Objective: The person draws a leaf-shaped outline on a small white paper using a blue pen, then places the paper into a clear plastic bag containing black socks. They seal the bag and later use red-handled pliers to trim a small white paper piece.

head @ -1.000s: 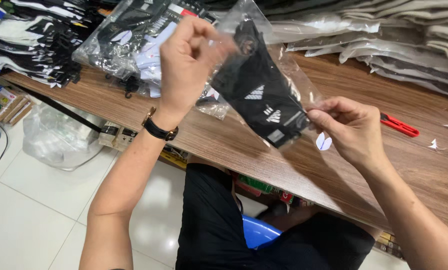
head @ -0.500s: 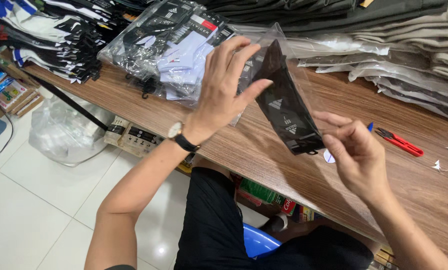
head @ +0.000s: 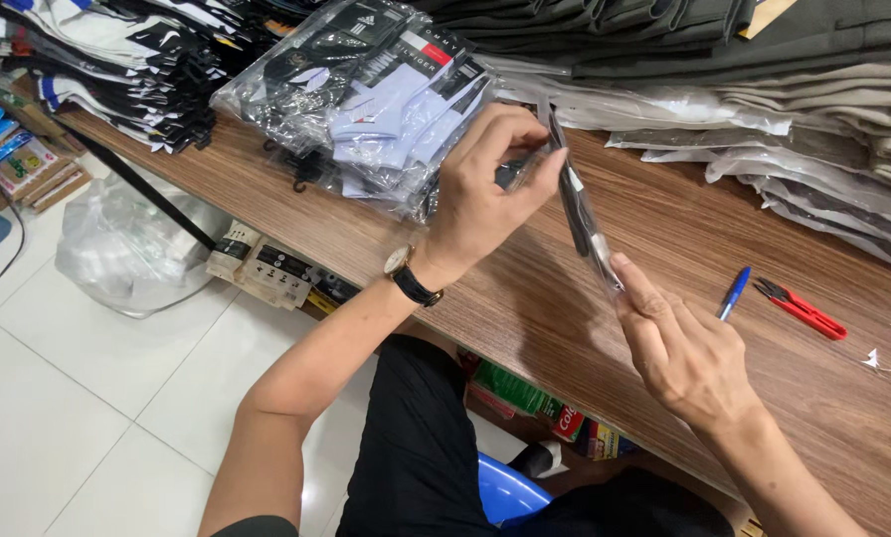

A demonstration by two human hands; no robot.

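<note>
A clear plastic bag with black socks inside (head: 580, 214) is held edge-on above the wooden table (head: 525, 298). My left hand (head: 485, 184), with a watch on its wrist, grips the bag's upper end. My right hand (head: 679, 348) pinches the lower end with its fingertips. The bag appears as a thin slanted strip between both hands.
A pile of bagged socks (head: 366, 89) lies at the table's back left. Folded dark and beige garments in plastic (head: 764, 89) are stacked behind. A blue pen (head: 734, 291) and red snips (head: 801, 308) lie to the right. A plastic bag (head: 127, 249) sits on the tiled floor.
The bag has turned from facing me to edge-on. Both hands have shifted right and lower towards the table.
</note>
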